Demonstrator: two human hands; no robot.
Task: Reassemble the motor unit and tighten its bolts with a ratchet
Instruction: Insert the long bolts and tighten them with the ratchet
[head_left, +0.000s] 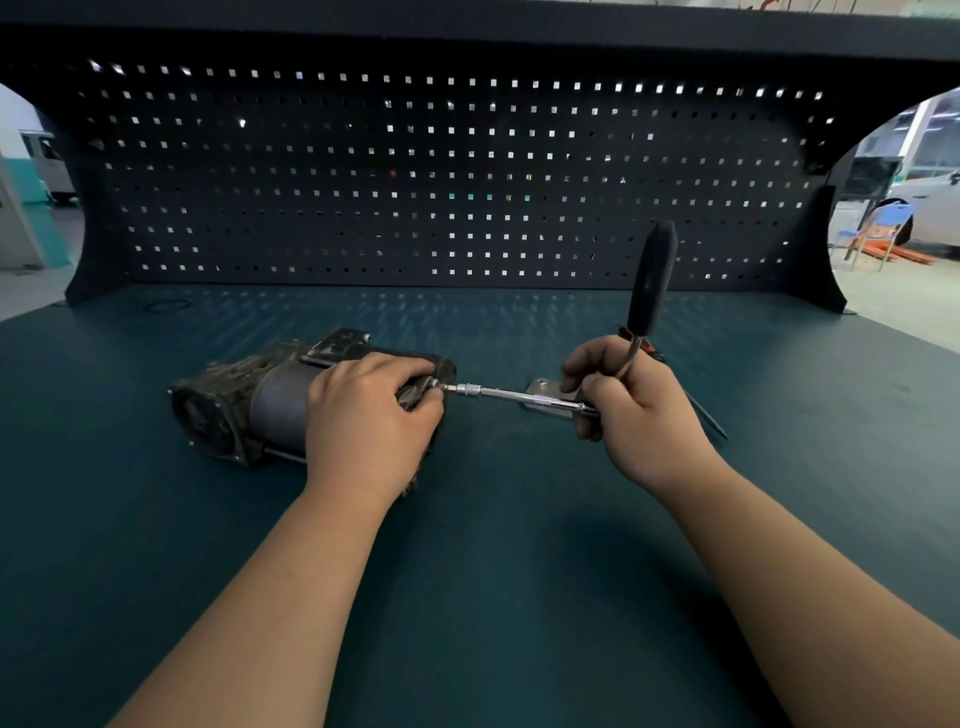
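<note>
The dark, grimy motor unit (244, 400) lies on its side on the teal bench, left of centre. My left hand (371, 415) lies over its right end, fingers curled round the housing near the bolt. A chrome extension bar with a socket (511, 396) runs level from that bolt to my right hand (631, 410). That hand grips the ratchet's head, and the black ratchet handle (652, 278) stands nearly upright above it. The bolt itself is mostly hidden by my left fingers.
A small metal plate (543, 388) lies on the bench behind the extension bar. A dark pointed tool with a red part (701, 410) lies just beyond my right hand. A black pegboard (447, 171) walls the back of the bench; a thin ring (166, 305) lies far left.
</note>
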